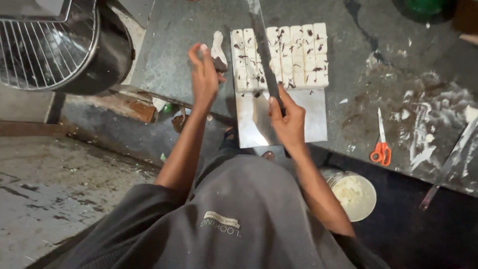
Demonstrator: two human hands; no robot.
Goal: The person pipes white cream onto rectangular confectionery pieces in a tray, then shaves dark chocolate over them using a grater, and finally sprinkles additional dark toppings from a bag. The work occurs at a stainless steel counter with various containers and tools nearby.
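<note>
Right fingers (279,102) grip knife (264,50) | left fingers (201,57) seemingly pinch strip (217,47) | slab (279,57) edge beside, bare tray (311,124) near.

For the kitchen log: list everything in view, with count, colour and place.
white slab cut into blocks: one, white with dark flecks, on the tray
metal tray: one, silver, at the counter edge
long knife: one, dark blade, across the slab
trimmed strip: one, white, left of the slab
scissors: one, orange handles, on the counter at right
bucket: one, metal, below the counter
left hand: holds the strip
right hand: grips the knife
</note>
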